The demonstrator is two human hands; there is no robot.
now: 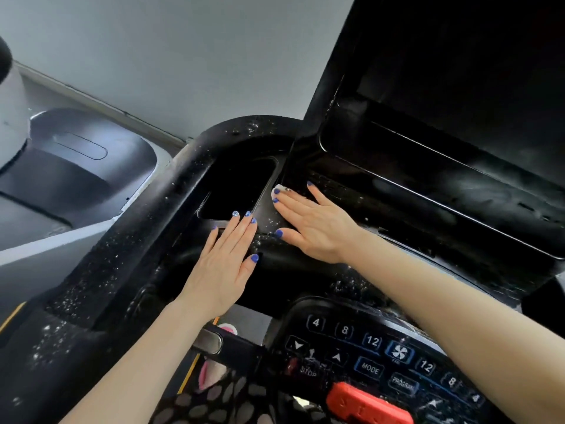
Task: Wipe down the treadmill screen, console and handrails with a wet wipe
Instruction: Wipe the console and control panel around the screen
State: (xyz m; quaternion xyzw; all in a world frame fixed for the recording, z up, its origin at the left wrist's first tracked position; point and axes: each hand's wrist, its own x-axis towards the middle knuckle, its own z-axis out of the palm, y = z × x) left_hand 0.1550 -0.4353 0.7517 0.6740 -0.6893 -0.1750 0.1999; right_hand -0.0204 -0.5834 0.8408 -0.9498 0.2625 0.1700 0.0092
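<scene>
The wet wipe (277,191) is lying under the fingers of my right hand (315,223), only a small white corner of it showing past my fingertips, pressed against the black console (351,185) just below the dark screen (458,96). My right hand is lying flat with its fingers straight and slightly spread, holding the wipe down on the surface rather than gripping it. My left hand (226,264) is resting flat too, fingers straight and close together, touching the rim of the dark tray pocket (238,188) just left of my right hand; it is holding nothing. The curved black handrail (128,240) is running down to the left, speckled with pale droplets or flecks. Nearer to me, the button panel (376,350) is showing numbers, a fan symbol, MODE and PROGRAM keys, with a red safety clip (367,402) at its lower edge. A grey wall (183,56) is standing behind the treadmill.
</scene>
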